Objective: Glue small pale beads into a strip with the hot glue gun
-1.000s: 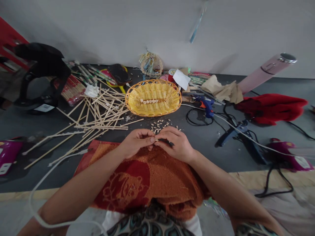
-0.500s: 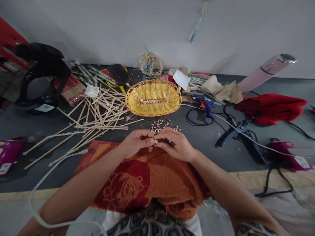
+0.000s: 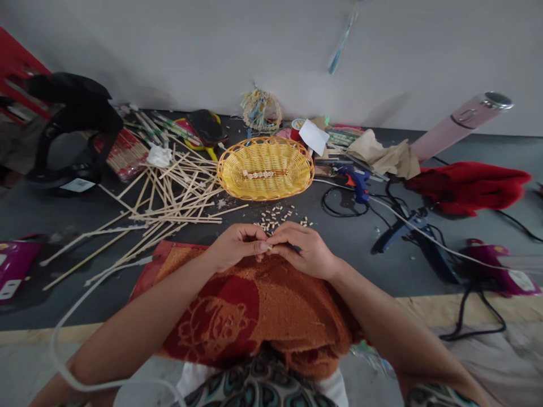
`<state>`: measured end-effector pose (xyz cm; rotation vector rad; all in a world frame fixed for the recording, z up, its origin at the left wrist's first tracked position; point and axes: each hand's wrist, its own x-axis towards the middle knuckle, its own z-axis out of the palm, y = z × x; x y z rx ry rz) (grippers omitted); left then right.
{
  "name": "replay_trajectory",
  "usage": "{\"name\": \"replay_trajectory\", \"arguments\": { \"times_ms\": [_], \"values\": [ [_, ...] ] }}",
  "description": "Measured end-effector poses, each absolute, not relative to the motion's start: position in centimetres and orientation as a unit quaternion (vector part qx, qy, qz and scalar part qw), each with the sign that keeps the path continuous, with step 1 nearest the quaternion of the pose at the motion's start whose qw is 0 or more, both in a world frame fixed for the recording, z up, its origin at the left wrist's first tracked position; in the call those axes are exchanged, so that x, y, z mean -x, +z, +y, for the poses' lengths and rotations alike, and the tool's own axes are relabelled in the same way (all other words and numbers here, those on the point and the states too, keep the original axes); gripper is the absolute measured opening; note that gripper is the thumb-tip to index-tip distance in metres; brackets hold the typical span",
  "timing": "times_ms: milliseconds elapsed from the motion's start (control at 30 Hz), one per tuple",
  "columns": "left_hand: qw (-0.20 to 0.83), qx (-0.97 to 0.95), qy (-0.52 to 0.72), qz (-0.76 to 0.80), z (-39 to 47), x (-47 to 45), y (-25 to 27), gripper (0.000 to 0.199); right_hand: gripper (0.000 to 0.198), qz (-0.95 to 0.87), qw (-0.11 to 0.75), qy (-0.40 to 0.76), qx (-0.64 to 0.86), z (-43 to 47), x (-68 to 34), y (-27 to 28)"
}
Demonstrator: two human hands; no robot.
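Note:
My left hand (image 3: 237, 247) and my right hand (image 3: 304, 250) meet above the far edge of an orange-brown towel (image 3: 292, 305). Between the fingertips of both hands is a small pale wooden piece (image 3: 270, 247), mostly covered by the thumbs. Both hands are closed in a pinch. Just beyond the fingers lie several short cut wooden bits (image 3: 275, 215) on the dark tabletop. Farther back stands a yellow woven basket (image 3: 224, 189), holding a short row of joined pale pieces (image 3: 258, 174).
Thin wooden sticks (image 3: 169, 198) lie in a pile at left. To the right are a blue glue gun (image 3: 358, 183) with its cable, blue-handled pliers (image 3: 390, 233), a red cloth (image 3: 470, 183) and a pink flask (image 3: 464, 125). A white cable (image 3: 63, 333) crosses my left arm.
The fingers of my right hand have shifted slightly, and a dark patch seen between them earlier no longer shows. The small wooden piece is more covered now. Everything else stays in place.

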<state>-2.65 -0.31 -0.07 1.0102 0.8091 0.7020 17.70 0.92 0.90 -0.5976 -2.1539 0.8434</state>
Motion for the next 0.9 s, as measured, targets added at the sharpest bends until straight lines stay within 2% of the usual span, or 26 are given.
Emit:
{"name": "replay_trajectory", "arguments": {
  "times_ms": [233, 567, 700, 767, 900],
  "values": [
    [0.742, -0.449, 0.334, 0.371, -0.3, 2.5, -0.2, 0.024, 0.013, -0.847, 0.36, 0.305, 0.245, 1.0, -17.8, 0.6],
    [0.741, -0.445, 0.338, 0.374, -0.3, 2.3, -0.1, 0.025, 0.015, -0.867, 0.359, 0.199, 0.282, 1.1, -18.0, -0.1],
    [0.746, -0.426, 0.342, 0.38, -0.3, 2.4, -0.1, 0.023, 0.023, -0.872, 0.362, 0.177, 0.276, 1.6, -18.8, 0.6],
    [0.752, -0.407, 0.344, 0.389, -0.3, 2.5, -0.2, 0.021, 0.025, -0.854, 0.387, 0.124, 0.326, 2.6, -20.6, 1.5],
    [0.767, -0.373, 0.344, 0.393, -0.3, 2.6, -0.2, 0.021, 0.024, -0.703, 0.428, -0.044, 0.566, 6.0, -26.4, 2.2]
  ]
}}
